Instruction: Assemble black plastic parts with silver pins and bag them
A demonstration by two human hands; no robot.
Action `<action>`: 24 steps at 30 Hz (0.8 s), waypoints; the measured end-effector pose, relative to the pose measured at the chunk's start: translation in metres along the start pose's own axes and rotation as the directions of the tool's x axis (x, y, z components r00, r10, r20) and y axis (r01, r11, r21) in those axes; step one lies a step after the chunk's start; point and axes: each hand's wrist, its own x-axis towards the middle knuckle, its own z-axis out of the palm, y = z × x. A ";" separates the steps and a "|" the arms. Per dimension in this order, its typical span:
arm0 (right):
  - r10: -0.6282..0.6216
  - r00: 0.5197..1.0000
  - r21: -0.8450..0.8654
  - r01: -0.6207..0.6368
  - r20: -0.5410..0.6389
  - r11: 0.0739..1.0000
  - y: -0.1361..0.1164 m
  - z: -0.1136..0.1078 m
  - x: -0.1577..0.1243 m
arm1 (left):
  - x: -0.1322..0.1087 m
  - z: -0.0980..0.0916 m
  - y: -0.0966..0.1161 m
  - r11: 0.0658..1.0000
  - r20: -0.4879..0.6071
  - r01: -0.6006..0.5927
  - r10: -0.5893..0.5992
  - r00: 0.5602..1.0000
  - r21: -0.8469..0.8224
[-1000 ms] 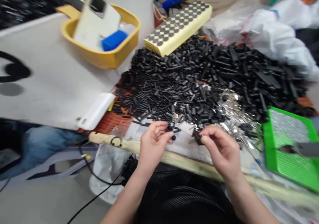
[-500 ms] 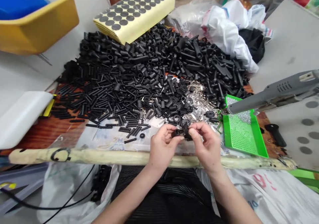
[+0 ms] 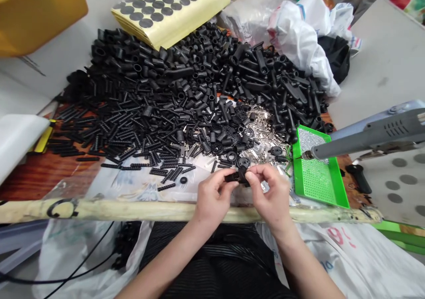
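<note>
My left hand (image 3: 214, 193) pinches one side of a small black plastic part (image 3: 239, 175) just above the front edge of the table. On its other side, my right hand (image 3: 269, 195) grips a black disc-like piece at the part's end between thumb and fingers. The fingertips hide much of the part, so its exact kind cannot be made out. Just beyond my hands lie round black plastic caps (image 3: 244, 162) and a heap of small shiny metal clips (image 3: 262, 128).
Ribbed black strips (image 3: 119, 126) and black tubes and handles (image 3: 206, 64) pile up behind. On the right, a grey electric screwdriver (image 3: 361, 137) reaches over a green tray (image 3: 338, 188) of small screws. A padded bar (image 3: 133, 209) lines the front edge; a yellow bin (image 3: 43, 15) stands upper left.
The view has shifted slightly, so most things sit a little further left. Both hands keep hold of the black part, which now lies more level. The screwdriver's tip hangs slightly lower over the tray.
</note>
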 end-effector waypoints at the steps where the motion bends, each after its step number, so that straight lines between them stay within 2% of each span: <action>1: -0.020 1.000 -0.018 0.020 0.010 1.000 0.000 0.001 -0.001 | 0.000 0.000 0.000 1.000 -0.007 -0.001 0.001 1.000 0.015; 6: -0.059 0.995 -0.013 0.061 0.079 0.998 0.002 0.000 0.000 | 0.001 0.001 -0.002 0.999 -0.038 0.002 -0.001 0.999 0.032; 11: 0.038 0.969 0.156 -0.078 0.246 0.985 0.008 -0.005 0.006 | 0.002 0.003 -0.006 0.999 -0.029 -0.005 0.006 1.000 0.046; 18: 0.105 0.948 0.290 -0.197 0.302 0.936 0.016 -0.006 0.009 | 0.002 0.002 -0.001 0.999 0.029 0.010 -0.008 1.000 -0.047; 21: 0.076 0.937 0.289 -0.182 0.342 0.940 0.019 -0.012 0.012 | 0.003 -0.001 0.003 0.992 0.083 0.032 -0.023 0.996 -0.119; 24: 0.015 0.922 0.290 -0.137 0.388 0.947 0.021 -0.019 0.016 | 0.005 -0.004 0.006 0.955 0.142 0.129 -0.093 0.985 -0.268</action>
